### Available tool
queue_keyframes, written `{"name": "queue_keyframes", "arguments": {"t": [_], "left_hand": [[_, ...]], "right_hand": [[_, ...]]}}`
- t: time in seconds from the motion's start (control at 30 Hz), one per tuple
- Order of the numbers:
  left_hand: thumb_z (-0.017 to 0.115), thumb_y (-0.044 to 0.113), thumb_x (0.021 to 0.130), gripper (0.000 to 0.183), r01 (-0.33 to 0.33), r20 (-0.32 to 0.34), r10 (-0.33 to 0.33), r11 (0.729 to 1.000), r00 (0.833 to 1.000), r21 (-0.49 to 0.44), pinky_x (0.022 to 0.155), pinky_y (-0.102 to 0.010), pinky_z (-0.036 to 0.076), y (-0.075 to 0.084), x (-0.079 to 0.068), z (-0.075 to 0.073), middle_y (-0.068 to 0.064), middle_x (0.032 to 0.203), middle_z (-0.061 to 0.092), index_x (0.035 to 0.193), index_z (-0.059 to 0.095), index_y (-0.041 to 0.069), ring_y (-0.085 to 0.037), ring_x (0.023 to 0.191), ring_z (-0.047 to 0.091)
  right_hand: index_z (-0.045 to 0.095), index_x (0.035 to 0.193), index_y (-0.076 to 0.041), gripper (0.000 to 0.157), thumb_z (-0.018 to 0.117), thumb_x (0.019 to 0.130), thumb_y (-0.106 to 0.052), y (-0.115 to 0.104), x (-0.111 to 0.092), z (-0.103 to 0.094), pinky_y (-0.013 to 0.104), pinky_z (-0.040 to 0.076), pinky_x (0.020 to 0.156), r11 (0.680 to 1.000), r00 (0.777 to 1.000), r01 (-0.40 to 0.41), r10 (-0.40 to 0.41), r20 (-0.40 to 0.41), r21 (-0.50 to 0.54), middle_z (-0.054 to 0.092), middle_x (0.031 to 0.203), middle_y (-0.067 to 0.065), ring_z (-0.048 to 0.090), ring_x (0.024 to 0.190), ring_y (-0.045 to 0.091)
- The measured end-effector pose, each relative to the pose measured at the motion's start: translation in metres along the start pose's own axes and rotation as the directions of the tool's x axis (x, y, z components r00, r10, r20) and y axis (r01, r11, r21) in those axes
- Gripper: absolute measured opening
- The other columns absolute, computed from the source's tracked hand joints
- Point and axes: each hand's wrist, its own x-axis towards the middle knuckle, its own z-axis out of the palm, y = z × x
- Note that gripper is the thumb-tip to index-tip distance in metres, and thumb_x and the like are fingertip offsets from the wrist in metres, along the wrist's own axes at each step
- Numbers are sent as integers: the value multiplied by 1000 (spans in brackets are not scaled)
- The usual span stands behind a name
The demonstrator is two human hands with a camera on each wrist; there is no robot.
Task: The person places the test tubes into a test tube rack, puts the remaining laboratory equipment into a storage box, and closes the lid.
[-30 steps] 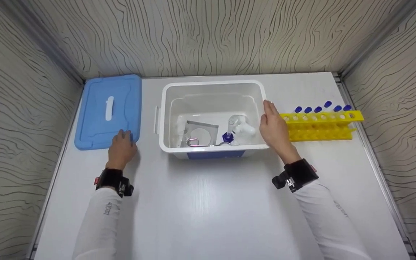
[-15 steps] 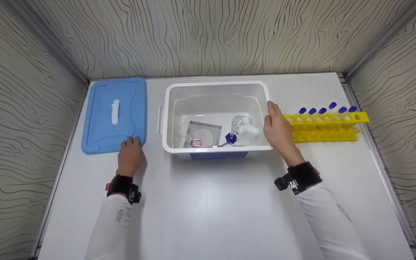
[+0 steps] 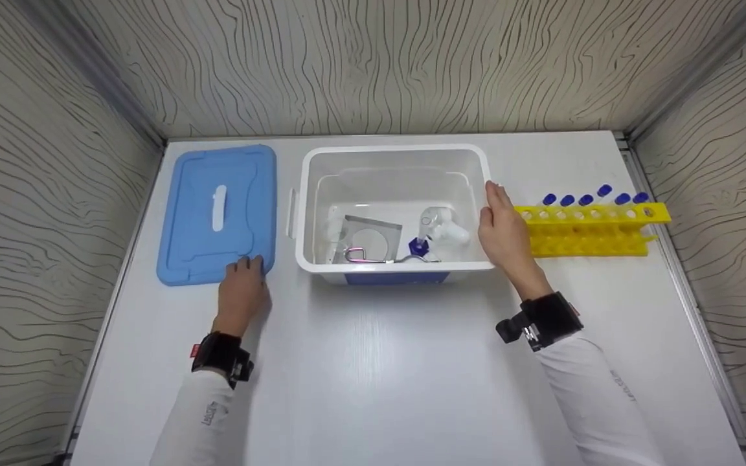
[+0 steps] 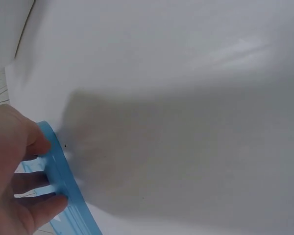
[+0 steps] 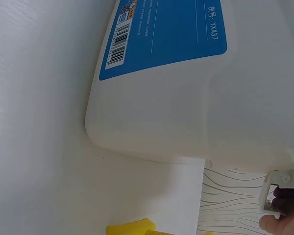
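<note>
A blue lid with a white handle lies flat on the table, left of a white storage box. My left hand holds the lid's near right corner, fingers bent over the raised blue edge in the left wrist view. At the box's right side is my right hand. The right wrist view shows its fingers in the opening of a white side latch. Inside the box lie a grey plate with a round hole, a bent metal rod and clear and white labware.
To the right, a yellow test tube rack holds several blue-capped tubes, close to the right hand. The left latch of the box stands out from its side. Patterned walls enclose the white table.
Along with my left hand, the lid has slid nearer to me and slightly right, toward the box. My right hand stays at the box's side. The head view has shifted slightly.
</note>
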Motion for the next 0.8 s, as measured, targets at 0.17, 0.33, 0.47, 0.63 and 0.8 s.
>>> {"name": "queue_keyframes", "arguments": {"t": [0.17,0.33,0.47,0.63,0.8], "left_hand": [[55,8,94,33,-4,-22,4,1000,1000,-10,80,-56,56,-2,-5,-4,-29,118,63,125,61,-3,-47,104,61],[55,8,93,24,-44,-8,44,999,999,3,67,-52,57,-6,-6,-16,-26,96,66,110,66,-5,-41,82,65],[53,14,95,25,-34,9,34,999,999,-19,63,-50,56,-13,1,-25,-23,89,68,103,68,-5,-38,75,66],[52,21,97,34,29,-8,-29,995,1000,-91,82,-57,55,-17,17,-28,-27,120,64,121,64,-1,-46,107,62],[47,27,100,53,71,57,-63,987,996,-144,107,-65,41,-13,33,-20,-32,154,32,147,42,2,-51,141,34]], "right_hand": [[24,156,-2,54,37,105,-14,1,1,0,52,20,124,1000,1000,7,-7,-3,1,25,163,21,21,153,37],[24,156,-2,54,36,105,-15,0,1,0,52,20,125,1000,1000,2,-2,-3,8,24,163,21,21,153,36],[24,156,-2,54,36,105,-16,0,1,0,52,20,124,1000,1000,1,-1,-5,6,24,163,21,21,153,37],[26,155,-1,54,37,105,-14,1,1,0,52,22,124,1000,1000,8,-8,-21,-1,27,162,22,24,152,37],[26,156,-2,53,37,105,-16,1,1,3,51,22,124,1000,1000,-2,2,-13,6,26,162,21,23,152,37]]}}
